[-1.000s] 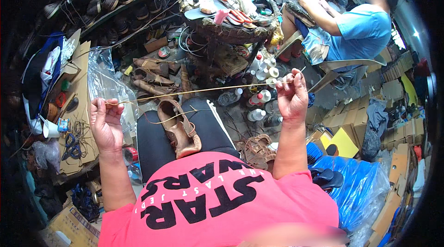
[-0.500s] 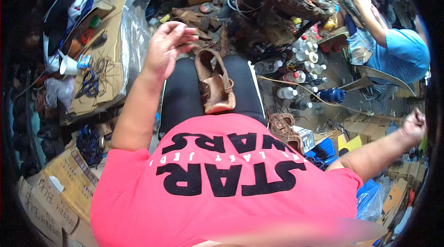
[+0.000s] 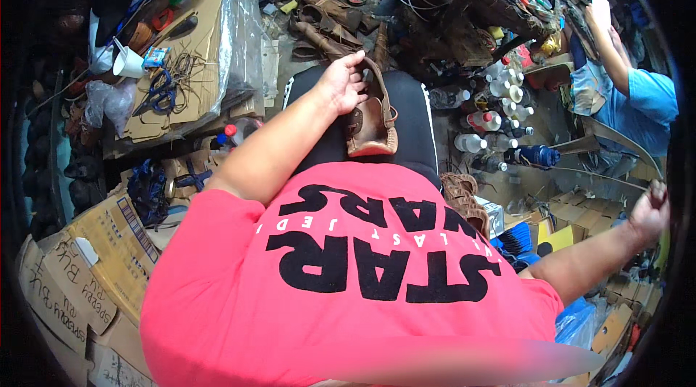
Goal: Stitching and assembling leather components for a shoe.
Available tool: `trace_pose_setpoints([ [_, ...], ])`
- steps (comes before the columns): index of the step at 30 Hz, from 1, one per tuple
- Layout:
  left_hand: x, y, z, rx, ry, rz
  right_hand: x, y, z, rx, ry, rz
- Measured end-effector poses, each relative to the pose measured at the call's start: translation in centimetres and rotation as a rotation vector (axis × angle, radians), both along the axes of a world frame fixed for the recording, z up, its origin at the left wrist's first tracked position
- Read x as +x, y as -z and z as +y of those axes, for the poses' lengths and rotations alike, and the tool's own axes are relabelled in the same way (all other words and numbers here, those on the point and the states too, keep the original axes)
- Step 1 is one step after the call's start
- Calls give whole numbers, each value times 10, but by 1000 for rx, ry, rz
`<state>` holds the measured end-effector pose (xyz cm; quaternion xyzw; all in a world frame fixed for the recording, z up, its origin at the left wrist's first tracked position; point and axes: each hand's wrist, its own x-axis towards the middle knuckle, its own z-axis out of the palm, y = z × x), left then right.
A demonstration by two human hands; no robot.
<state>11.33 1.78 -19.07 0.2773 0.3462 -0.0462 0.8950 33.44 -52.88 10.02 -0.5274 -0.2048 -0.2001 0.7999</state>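
Left hand (image 3: 342, 86) has moved to the leather shoe (image 3: 373, 129), half-spread; right hand (image 3: 649, 213) pinches thin cord (image 3: 602, 176).

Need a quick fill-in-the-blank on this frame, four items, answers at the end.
1. The left hand is at the shoe, which is ____.
2. The other hand, far off from the shoe, is the ____ one.
3. The cup by the cardboard is ____.
4. The co-worker's shirt is ____.

Missing words: brown; right; white; blue.
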Motion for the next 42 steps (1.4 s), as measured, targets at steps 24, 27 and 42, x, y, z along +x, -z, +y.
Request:
trace_pose_setpoints([
  [24, -87, -119, -40, 1640, 251, -657, -157, 188, 339, -572, -915, 480],
  [27, -101, -85, -23, 711, 321, -571, -168, 212, 341, -602, -1036, 499],
  [42, -61, -53, -19, 120, 313, -578, -161, 231, 367, -1012, -707, 178],
])
